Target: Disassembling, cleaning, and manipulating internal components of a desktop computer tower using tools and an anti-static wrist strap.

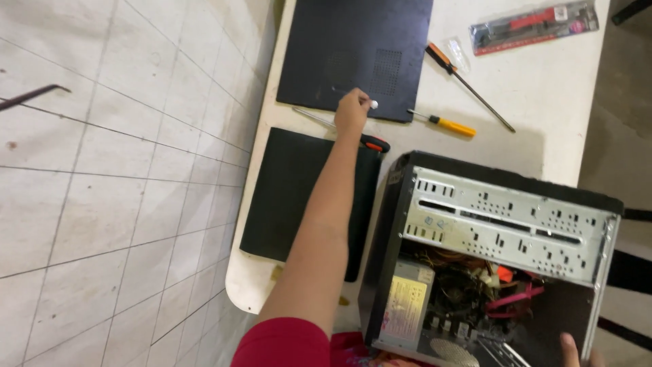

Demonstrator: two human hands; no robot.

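A: What takes up the most room?

B: The white table [557, 102], and on it the open computer case [496, 251], lying at the lower right with its metal drive frame and tangled cables showing.

A: And next in size?

B: Two black side panels. The far panel [353, 51] lies at the top edge of the table; the near panel [285, 194] lies below it, left of the case.

A: Where are the hands?

B: The left hand [353, 112] reaches out over the near panel, its arm crossing it, and sits at the lower edge of the far panel. Its fingers are pinched together on a small white object [373, 105], which shows just at the fingertips, right of the knuckles and over the far panel's corner. I cannot tell what that object is. The right hand [574, 353] rests at the bottom right rim of the case; only a few fingers show, so I cannot tell its grip.

A: Smaller things?

B: A red-and-black-handled screwdriver [339, 130] lies just beneath the left hand. A yellow-handled screwdriver [445, 124] lies just right of it, a long orange-handled one [468, 85] beyond, and a clear packet of tools [533, 26] at the top.
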